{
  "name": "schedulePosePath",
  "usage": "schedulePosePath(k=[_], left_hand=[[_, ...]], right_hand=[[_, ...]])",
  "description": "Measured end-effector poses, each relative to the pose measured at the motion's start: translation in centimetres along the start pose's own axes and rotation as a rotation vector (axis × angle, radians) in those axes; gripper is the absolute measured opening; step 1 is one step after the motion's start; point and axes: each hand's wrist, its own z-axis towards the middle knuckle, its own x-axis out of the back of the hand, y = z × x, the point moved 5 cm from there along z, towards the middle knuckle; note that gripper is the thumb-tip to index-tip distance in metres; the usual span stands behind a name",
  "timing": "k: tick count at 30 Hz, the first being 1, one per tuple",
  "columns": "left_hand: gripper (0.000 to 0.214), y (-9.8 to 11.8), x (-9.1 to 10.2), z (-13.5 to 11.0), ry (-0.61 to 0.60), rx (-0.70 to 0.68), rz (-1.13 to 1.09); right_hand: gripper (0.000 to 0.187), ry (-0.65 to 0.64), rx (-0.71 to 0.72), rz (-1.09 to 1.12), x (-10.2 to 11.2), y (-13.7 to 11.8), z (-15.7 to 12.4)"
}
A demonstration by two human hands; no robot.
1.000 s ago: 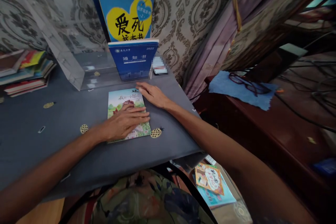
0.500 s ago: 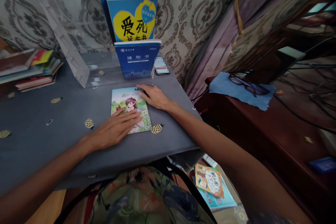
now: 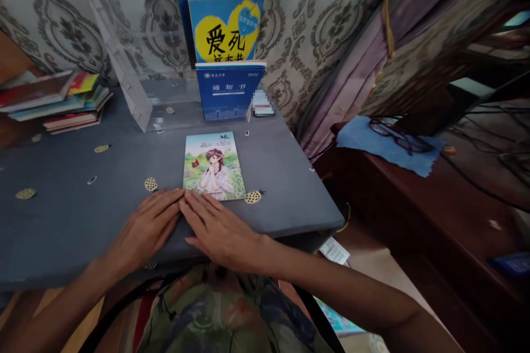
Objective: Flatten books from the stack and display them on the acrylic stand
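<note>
A small illustrated book (image 3: 215, 168) lies face up on the grey tablecloth, its cover showing a figure, a red butterfly and green plants. Just below its lower left corner, my left hand (image 3: 151, 220) rests on the cloth with fingers stretched out, holding nothing. My right hand (image 3: 221, 231) lies beside it, fingers extended and also holding nothing. The fingertips of both hands meet near that corner; whether the right fingers press on the book's lower edge I cannot tell.
Behind the book, a clear acrylic stand (image 3: 143, 110) holds several upright books, with a blue booklet (image 3: 229, 94) in front. A pile of books (image 3: 62, 102) sits at the left. On the dark red cabinet (image 3: 397, 193) to the right are glasses (image 3: 399, 135) on a blue cloth (image 3: 358, 140).
Both hands have come off the book's cover and drawn back toward the table's near edge, meeting side by side. The whole cover now shows. The view has shifted slightly.
</note>
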Motion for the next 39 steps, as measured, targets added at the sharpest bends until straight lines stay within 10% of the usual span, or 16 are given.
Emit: schedulePosePath(k=[15,30,39], left_hand=[[0.038,-0.5,-0.9,1.4,-0.052,0.201,-0.044],[0.046,-6.4,-5.6,8.7,-0.258,0.482,0.056],[0.04,-9.0,-5.8,9.7,-0.005,0.642,-0.243]], right_hand=[[0.055,0.114,-0.305,0.113,2.5,5.4,-8.3],[0.027,0.002,-0.403,0.073,4.3,11.1,-0.7],[0.033,0.068,-0.526,0.021,3.4,14.1,2.5]])
